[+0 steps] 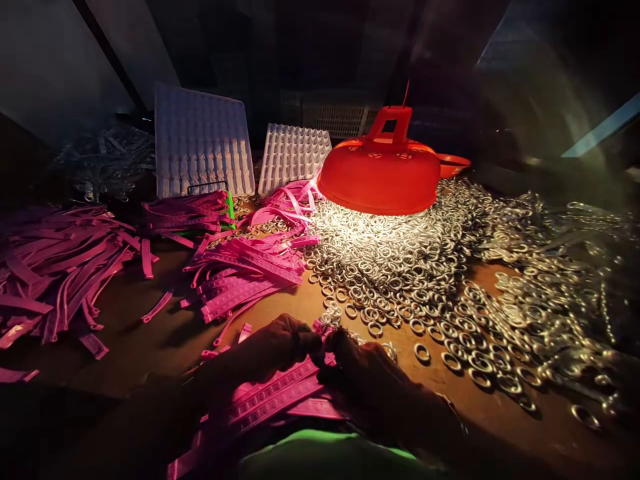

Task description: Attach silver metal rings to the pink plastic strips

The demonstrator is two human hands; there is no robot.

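I see both hands closed on the pink strips: left hand (273,347) and right hand (363,370) pinch the bundle (280,397) at its upper end, long axis running down-left toward me, rings (400,267) just beyond.

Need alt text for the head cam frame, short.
Two hands, left hand and right hand, meet over a bundle of pink plastic strips at the near edge of a brown table. A red lamp lights a wide heap of metal rings; more pink strips and two white trays lie behind.
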